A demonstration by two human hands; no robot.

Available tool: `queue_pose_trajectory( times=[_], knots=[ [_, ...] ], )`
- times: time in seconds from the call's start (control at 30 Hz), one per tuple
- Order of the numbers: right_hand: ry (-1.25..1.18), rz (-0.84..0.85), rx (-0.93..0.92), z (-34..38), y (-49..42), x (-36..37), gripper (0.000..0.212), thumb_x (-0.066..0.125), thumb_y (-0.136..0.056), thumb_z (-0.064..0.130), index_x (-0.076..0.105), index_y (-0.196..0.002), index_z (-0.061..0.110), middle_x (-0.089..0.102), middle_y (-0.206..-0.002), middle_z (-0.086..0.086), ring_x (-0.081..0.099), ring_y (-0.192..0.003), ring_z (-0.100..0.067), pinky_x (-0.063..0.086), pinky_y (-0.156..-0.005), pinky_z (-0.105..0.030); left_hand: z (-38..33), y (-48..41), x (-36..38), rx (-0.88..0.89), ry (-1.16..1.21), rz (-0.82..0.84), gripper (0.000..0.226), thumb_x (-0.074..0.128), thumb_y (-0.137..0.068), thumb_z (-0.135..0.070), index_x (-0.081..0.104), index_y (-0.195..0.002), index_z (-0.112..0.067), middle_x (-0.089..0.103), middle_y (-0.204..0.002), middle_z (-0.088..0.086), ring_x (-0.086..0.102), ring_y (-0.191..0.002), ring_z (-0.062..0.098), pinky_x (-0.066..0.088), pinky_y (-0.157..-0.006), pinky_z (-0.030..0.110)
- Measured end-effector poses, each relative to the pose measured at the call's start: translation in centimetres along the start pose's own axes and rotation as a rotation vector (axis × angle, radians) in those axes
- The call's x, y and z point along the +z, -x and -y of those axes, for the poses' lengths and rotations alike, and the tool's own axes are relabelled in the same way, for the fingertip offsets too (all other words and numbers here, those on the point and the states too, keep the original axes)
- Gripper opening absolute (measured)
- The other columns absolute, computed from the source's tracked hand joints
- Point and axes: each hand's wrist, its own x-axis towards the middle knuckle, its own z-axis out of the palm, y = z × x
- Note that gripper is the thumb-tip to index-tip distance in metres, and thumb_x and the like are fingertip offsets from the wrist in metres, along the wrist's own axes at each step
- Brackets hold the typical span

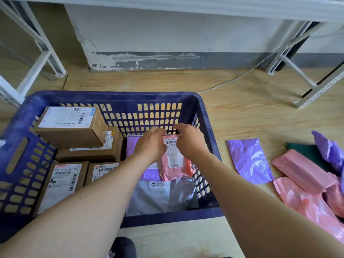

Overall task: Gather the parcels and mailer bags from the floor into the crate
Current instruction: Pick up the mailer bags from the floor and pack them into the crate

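A blue slotted crate [115,94] stands on the wooden floor [242,112]. Its nine o'clock half holds cardboard parcels. At ten o'clock a labelled top parcel [70,125] lies tilted on a second parcel [93,152]. Toward seven o'clock a third parcel [63,183] and a fourth parcel [104,170] lie side by side, labels up.

The crate's three o'clock half holds mailer bags. A purple mailer bag [133,144] lies flat on the bottom, and a grey mailer bag [163,198] sits at five o'clock against the near wall. A pink mailer bag [174,161] lies over the purple one with its printed label facing up, close to the right wall.

Both forearms reach in from six o'clock across the near rim. The left hand [150,144] is knuckles up with its fingers curled, and it holds the pink mailer bag's far edge at the eleven o'clock corner. The right hand [189,140] pinches the same edge at the one o'clock corner. The two hands are close together but not touching.

More mailers lie on the floor at three o'clock from the crate. A loose purple mailer bag [249,161] lies flat near the crate wall. Farther toward three o'clock is a heap of pink bags [303,172], with a dark green packet [309,151] behind it. A crumpled purple bag [329,149] lies at the picture's edge.
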Motion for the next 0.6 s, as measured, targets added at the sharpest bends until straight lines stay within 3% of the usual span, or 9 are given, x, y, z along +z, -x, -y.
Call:
queue_pose_trajectory(
  times=[0.2,0.47,0.6],
  knots=[
    [-0.098,-0.145,-0.012,0.4,3.0,-3.9,0.042,0.046,-0.086,-0.002,0.063,-0.121,0.016,0.065,-0.120,-0.004,0.058,-0.110,-0.022,0.045,-0.089,-0.028,-3.5,1.8,-1.8,0.030,0.046,-0.060,0.044,0.052,-0.091,-0.009,0.048,-0.133,-0.020,0.043,-0.139,0.001,0.051,-0.117,0.022,0.048,-0.089,0.036],
    [-0.078,-0.267,0.017,-1.8,4.8,-9.7,0.042,0.043,-0.082,-0.004,0.069,-0.109,0.014,0.069,-0.112,-0.003,0.060,-0.105,-0.022,0.038,-0.083,-0.021,-8.6,2.8,-4.8,0.244,-0.014,-0.104,0.044,0.054,-0.090,-0.013,0.048,-0.133,-0.018,0.043,-0.139,0.001,0.045,-0.126,0.022,0.044,-0.095,0.037],
    [-0.157,-0.361,0.102,-3.8,4.7,-11.0,0.040,0.044,-0.080,-0.003,0.071,-0.103,0.016,0.070,-0.106,-0.002,0.062,-0.101,-0.021,0.042,-0.083,-0.022,-12.0,1.9,-4.7,0.286,0.057,-0.122,0.042,0.053,-0.089,-0.012,0.050,-0.131,-0.017,0.043,-0.138,0.003,0.048,-0.121,0.024,0.043,-0.095,0.037]
  ],
)
